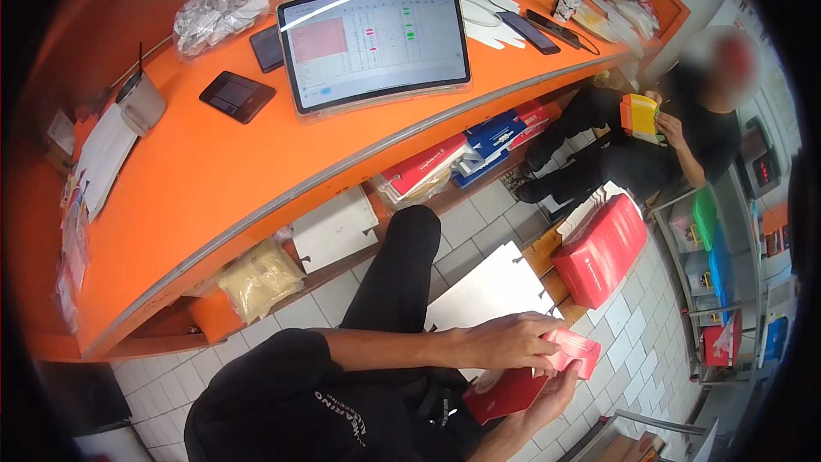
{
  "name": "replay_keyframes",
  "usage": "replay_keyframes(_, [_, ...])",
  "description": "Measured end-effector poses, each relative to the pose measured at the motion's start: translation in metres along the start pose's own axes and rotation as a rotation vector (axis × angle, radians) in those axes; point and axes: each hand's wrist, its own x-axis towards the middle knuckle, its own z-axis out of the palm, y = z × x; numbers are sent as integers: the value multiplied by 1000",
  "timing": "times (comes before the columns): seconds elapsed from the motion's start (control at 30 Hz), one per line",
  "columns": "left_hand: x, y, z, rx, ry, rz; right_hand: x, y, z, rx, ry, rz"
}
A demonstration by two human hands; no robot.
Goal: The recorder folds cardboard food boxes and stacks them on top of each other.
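A red printed cardboard carton (pixel 503 394) is between my hands at the lower right, partly folded, with a lighter red flap (pixel 574 353) raised at its end. My left hand (pixel 516 341) reaches across from the left, its fingers pressing on the flap's near edge. From below, my right hand (pixel 555 394) supports the carton, with the thumb against the flap. Part of the carton is hidden behind my fingers. Just beyond my left hand lies a stack of flat white cardboard blanks (pixel 494 285) with notched edges. A row of red cartons (pixel 600 260) rests on the wooden bench (pixel 542 253).
The orange counter (pixel 211 160) carries a tablet (pixel 378 45), several phones, a mug (pixel 141 102) and a plastic bag (pixel 221 6). Packed cartons (pixel 426 167) fill its lower shelf. A seated person (pixel 699 122) holds a yellow carton (pixel 641 117). A wire rack (pixel 705 269) stands at the right.
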Motion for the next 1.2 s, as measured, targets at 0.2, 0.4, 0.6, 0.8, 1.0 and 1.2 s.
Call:
replay_keyframes(0.2, [12,-3,-32,-292,-133,-217,-15,-79,-32,-1086,-51,-515])
replay_keyframes(0.4, [16,1,-42,-406,-297,-342,11,-88,13,-1314,-695,-488])
replay_keyframes(0.6, [-17,-45,10,-783,-122,-649,33,-65,-43,-1097,-444,-389])
replay_keyframes(0.8, [-67,-60,11,-349,-387,-417,52,-22,-97,-768,1,-189])
replay_keyframes(1.0, [11,-217,53,-522,5,-533,158,-3,-138,-112,160,110])
replay_keyframes(1.2, [178,-339,103,-455,-23,-1031,345,9,-164,-110,77,-37])
